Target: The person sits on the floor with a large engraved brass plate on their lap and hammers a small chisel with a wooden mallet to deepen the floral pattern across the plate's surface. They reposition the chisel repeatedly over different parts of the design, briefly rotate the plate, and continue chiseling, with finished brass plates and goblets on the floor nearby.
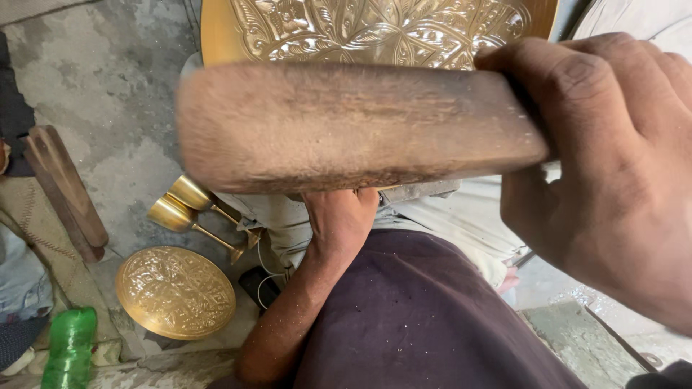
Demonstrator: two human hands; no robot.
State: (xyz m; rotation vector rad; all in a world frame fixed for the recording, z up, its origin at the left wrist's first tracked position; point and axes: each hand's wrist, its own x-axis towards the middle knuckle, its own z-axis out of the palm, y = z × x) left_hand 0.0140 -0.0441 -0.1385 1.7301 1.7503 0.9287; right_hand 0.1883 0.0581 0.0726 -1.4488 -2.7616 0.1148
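My right hand (613, 173) grips a thick, worn wooden block or mallet (353, 126), held crosswise close to the camera and blurred. Behind it lies a large round brass tray (375, 29) with an engraved flower pattern, its lower part hidden by the wood. My left hand (342, 216) reaches forward under the wooden block toward the tray's near edge; its fingers are hidden, so what it holds does not show. My dark purple garment (425, 317) fills the lower middle.
On the concrete floor at left lie a smaller engraved brass plate (175, 292), two brass goblets (191, 205) on their sides, a dark wooden bat (65, 191) and a green plastic bottle (68, 349). Pale cloth (461, 216) lies beneath the tray.
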